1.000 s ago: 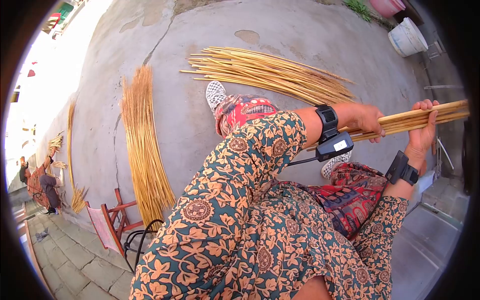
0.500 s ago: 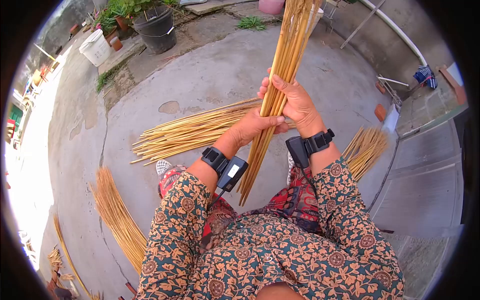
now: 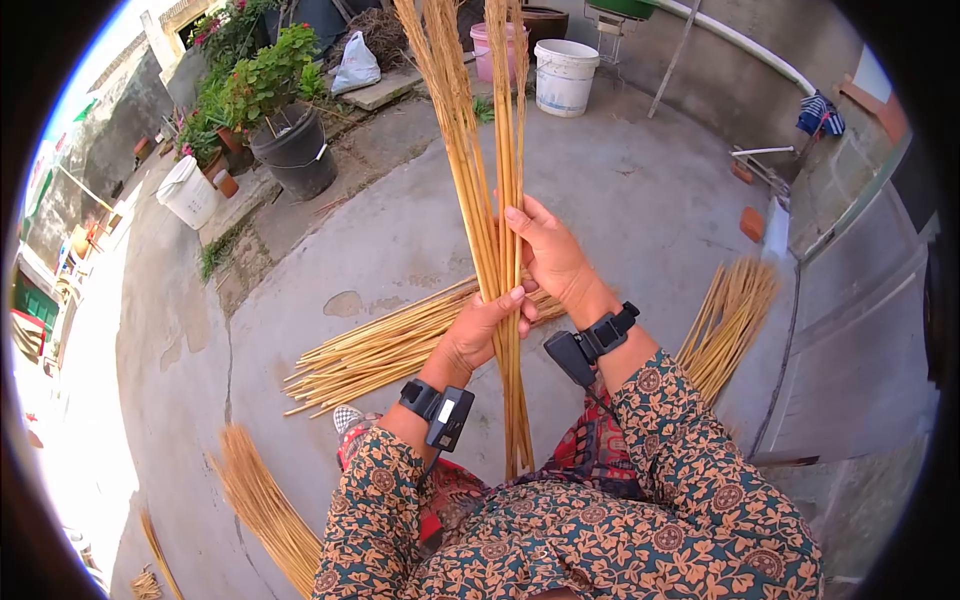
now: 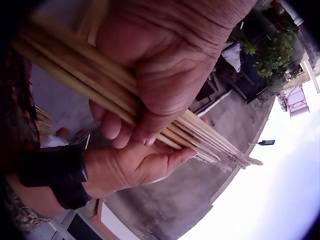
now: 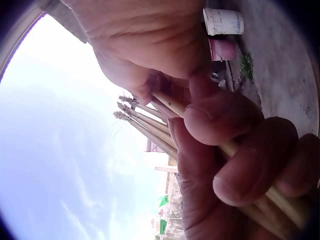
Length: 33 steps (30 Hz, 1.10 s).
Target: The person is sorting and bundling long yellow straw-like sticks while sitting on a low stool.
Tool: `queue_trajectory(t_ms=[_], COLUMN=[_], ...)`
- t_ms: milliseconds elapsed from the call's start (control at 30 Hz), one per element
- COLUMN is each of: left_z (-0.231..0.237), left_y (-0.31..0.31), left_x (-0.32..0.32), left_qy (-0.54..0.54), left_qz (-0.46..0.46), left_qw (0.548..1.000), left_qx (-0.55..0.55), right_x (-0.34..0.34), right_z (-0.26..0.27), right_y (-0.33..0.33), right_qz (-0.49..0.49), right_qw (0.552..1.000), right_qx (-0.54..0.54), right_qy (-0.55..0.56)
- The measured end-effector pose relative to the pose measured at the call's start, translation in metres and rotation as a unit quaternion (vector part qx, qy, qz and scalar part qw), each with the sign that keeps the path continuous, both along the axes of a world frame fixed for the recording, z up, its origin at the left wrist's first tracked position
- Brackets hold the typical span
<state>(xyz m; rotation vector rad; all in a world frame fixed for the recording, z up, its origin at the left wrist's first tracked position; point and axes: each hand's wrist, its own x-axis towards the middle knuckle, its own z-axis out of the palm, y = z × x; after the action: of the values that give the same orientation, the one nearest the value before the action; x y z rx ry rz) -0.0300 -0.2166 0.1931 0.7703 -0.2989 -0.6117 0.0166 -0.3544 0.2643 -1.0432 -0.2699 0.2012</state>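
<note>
Both hands hold one bunch of dry sorghum stalks [image 3: 472,190] upright in front of the body, brushy tops up, bare butts hanging above the lap. My left hand [image 3: 482,328] grips the bunch lower down, its thumb laid across the front. Higher up, my right hand [image 3: 560,260] has its thumb over the stalks and its fingers behind them. Above the hands the bunch parts into two groups, one leaning left and one nearly straight. In the right wrist view, curled fingers [image 5: 255,160] wrap round the stalks.
A pile of stalks [image 3: 380,345] lies on the concrete ahead, with a bundle [image 3: 265,500] at left and another [image 3: 730,320] at right. Farther back stand a white bucket [image 3: 566,80], a pink bucket [image 3: 492,55] and a black plant pot [image 3: 295,160]. A wall runs along the right.
The bunch has swung from pointing right to upright in front of me. Its tops, together half a second ago, now stand parted in two groups. The head view has turned and lifted.
</note>
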Motion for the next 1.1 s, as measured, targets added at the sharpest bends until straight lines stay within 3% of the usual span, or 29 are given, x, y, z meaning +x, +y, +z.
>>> queue_trajectory(t_ms=[267,467,633,967,1100], left_z=[0.001,-0.0021,0.0028,0.0024,-0.0003], left_y=[0.0017,0.0017,-0.0008,-0.0023,-0.0016], left_x=[-0.0016,-0.0018,-0.0028,-0.0026,0.0005], left_qy=[0.012,0.024,0.051,0.06,0.053], left_qz=[0.013,0.009,0.027,0.036,0.04], left_qw=[1.0,0.999,0.998,0.997,0.998], left_qx=[-0.003,-0.019,-0.019,-0.018,-0.014], right_x=[-0.0012,0.0039,-0.0004,0.0031,0.0027], right_z=[0.0025,-0.0044,0.0022,-0.0006,-0.0011], right_y=[-0.0043,-0.0085,-0.0021,-0.0045,-0.0027], right_qz=[-0.064,-0.132,-0.169,-0.194,-0.188], right_qw=[0.998,0.981,0.974,0.96,0.957], right_qx=[-0.013,-0.127,-0.127,-0.19,-0.178], right_qy=[-0.007,-0.058,-0.081,-0.072,-0.129])
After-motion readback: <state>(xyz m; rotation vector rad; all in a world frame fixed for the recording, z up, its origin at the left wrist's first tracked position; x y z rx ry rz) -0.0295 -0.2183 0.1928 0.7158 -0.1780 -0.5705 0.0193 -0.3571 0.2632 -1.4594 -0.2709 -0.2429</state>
